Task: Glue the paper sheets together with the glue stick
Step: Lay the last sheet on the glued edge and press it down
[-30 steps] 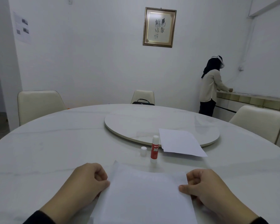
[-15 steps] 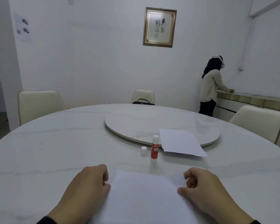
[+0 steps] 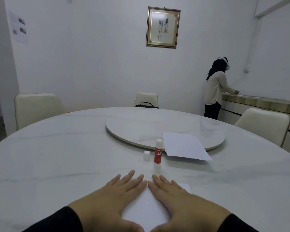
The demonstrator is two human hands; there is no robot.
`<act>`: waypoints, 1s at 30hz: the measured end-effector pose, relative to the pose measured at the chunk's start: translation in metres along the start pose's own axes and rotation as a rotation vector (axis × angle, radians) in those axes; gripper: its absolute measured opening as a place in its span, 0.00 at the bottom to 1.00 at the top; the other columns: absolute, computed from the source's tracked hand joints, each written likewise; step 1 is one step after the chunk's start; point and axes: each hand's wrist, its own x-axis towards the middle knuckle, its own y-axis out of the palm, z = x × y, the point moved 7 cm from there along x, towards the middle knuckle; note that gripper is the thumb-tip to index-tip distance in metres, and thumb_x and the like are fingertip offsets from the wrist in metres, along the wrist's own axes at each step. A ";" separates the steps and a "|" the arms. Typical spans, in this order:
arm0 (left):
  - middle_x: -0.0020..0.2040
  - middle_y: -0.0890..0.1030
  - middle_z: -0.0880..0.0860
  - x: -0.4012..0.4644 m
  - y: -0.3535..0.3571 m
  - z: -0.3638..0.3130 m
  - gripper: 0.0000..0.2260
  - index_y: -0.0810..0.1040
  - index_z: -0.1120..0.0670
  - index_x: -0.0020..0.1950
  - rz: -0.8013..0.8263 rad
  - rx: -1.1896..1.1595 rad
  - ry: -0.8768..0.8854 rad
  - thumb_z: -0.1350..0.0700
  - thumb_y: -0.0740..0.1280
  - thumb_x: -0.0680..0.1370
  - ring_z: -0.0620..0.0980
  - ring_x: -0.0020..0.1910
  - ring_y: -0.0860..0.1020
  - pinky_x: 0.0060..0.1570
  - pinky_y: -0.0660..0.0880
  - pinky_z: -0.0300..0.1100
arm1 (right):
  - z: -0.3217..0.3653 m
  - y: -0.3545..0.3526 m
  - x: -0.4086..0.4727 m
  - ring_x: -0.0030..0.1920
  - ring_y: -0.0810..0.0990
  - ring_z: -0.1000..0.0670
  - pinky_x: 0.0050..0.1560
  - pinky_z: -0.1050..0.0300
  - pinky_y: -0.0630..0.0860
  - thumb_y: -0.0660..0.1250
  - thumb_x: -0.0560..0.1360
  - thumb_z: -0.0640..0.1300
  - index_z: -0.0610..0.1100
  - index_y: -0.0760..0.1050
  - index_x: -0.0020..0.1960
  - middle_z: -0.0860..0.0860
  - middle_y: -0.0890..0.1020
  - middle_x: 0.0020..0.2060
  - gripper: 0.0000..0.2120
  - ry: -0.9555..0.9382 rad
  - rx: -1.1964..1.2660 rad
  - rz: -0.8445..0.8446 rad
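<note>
Changed since the earlier frame: my hands, then curled at the sheet's side edges, now lie flat on it. Head view: left hand (image 3: 110, 196) and right hand (image 3: 177, 198), fingers straight, index tips touching, press the sheet (image 3: 146, 208) on the table (image 3: 57, 156). Glue stick (image 3: 158, 153) upright beyond, uncapped; cap (image 3: 146, 155) just left. Paper stack (image 3: 184, 146) overhangs the turntable (image 3: 141, 128).

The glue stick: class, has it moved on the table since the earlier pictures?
No. The glue stick stands upright just right of its cap, in front of the turntable rim, as before.
</note>
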 end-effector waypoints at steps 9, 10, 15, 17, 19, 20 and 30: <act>0.70 0.29 0.29 -0.004 0.007 0.010 0.41 0.29 0.30 0.68 0.046 0.004 -0.021 0.20 0.49 0.63 0.30 0.68 0.28 0.71 0.33 0.40 | -0.015 0.004 -0.005 0.64 0.29 0.69 0.66 0.67 0.34 0.59 0.69 0.72 0.58 0.32 0.75 0.70 0.32 0.67 0.49 0.044 -0.037 0.043; 0.70 0.29 0.29 -0.006 0.006 0.012 0.41 0.29 0.29 0.67 0.049 -0.001 -0.022 0.19 0.48 0.63 0.30 0.68 0.28 0.71 0.33 0.40 | -0.017 0.003 -0.007 0.63 0.28 0.69 0.66 0.67 0.34 0.59 0.69 0.72 0.58 0.32 0.75 0.70 0.32 0.67 0.49 0.049 -0.046 0.045; 0.70 0.29 0.30 -0.016 0.003 0.017 0.39 0.29 0.26 0.66 0.072 0.015 -0.018 0.19 0.46 0.62 0.30 0.69 0.29 0.72 0.34 0.40 | -0.029 0.002 -0.019 0.65 0.26 0.68 0.70 0.66 0.35 0.56 0.69 0.73 0.58 0.31 0.75 0.68 0.30 0.69 0.48 0.051 -0.103 0.063; 0.71 0.30 0.30 -0.018 0.001 0.019 0.39 0.30 0.26 0.66 0.073 0.019 -0.017 0.19 0.46 0.61 0.31 0.69 0.29 0.72 0.34 0.40 | -0.035 0.001 -0.025 0.64 0.28 0.70 0.70 0.65 0.36 0.56 0.69 0.73 0.59 0.30 0.74 0.71 0.31 0.68 0.47 0.073 -0.095 0.098; 0.70 0.30 0.29 -0.021 0.000 0.021 0.39 0.31 0.26 0.66 0.076 0.016 -0.024 0.19 0.47 0.62 0.30 0.69 0.29 0.72 0.34 0.39 | -0.040 -0.001 -0.032 0.67 0.31 0.69 0.72 0.62 0.39 0.58 0.69 0.72 0.62 0.30 0.73 0.72 0.31 0.67 0.46 0.108 -0.056 0.143; 0.70 0.30 0.29 -0.021 0.000 0.021 0.39 0.31 0.25 0.66 0.079 0.014 -0.025 0.20 0.48 0.62 0.30 0.69 0.29 0.72 0.34 0.38 | -0.042 -0.002 -0.036 0.69 0.33 0.68 0.73 0.61 0.40 0.58 0.70 0.71 0.63 0.30 0.73 0.72 0.31 0.67 0.46 0.126 -0.043 0.165; 0.69 0.31 0.25 -0.025 -0.002 0.025 0.39 0.34 0.22 0.65 0.111 -0.044 -0.029 0.24 0.58 0.64 0.27 0.68 0.31 0.72 0.39 0.37 | -0.069 -0.011 -0.049 0.72 0.43 0.65 0.74 0.58 0.44 0.67 0.67 0.64 0.68 0.35 0.72 0.78 0.36 0.64 0.48 0.221 -0.009 0.279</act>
